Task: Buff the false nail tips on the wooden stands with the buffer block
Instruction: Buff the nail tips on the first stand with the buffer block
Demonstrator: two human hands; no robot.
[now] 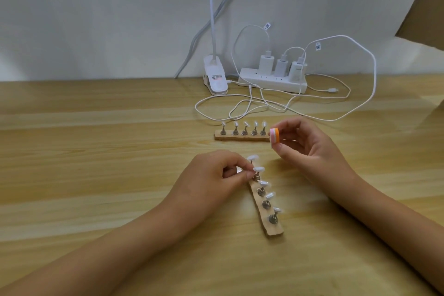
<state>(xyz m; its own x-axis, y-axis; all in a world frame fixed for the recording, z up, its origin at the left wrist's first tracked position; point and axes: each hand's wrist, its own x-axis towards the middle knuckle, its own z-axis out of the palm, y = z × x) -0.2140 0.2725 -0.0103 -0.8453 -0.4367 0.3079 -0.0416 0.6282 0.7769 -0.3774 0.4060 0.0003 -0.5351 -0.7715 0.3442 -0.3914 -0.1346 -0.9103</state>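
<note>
While raised off the wooden table (96, 151), grips with the right hand (310, 144) a small buffer block (274, 136), layered orange, white and pink, pinched between the thumb underneath and the curled forefinger on top. Holds the block just beside the right end of the far wooden stand (242, 137), near its last nail tip; cannot tell whether touching. Turns the palm toward the left, remaining fingers loosely curled behind the block, forearm running in from the lower right.

With the left hand (216, 173), pinches narrowly, thumb against forefinger, at the metal holder (256, 176) under the second nail tip (259, 169) from the far end of the near wooden stand (270, 220). Curls the other fingers into the palm, knuckles up, forearm reaching in from the lower left, low over the table.

Near wooden stand slantwise between the two hands, far end under the left fingers, near end toward the camera; five metal holders in a row, a pale nail tip on each. Far wooden stand crosswise behind it, well apart, likewise with five tips.

Farther back, against the white wall (96, 19): a white power strip (271, 81) with three chargers (281, 65) plugged in, white cables (240, 106) looping across the tabletop, and a white clip lamp (216, 77) just left of the strip.
</note>
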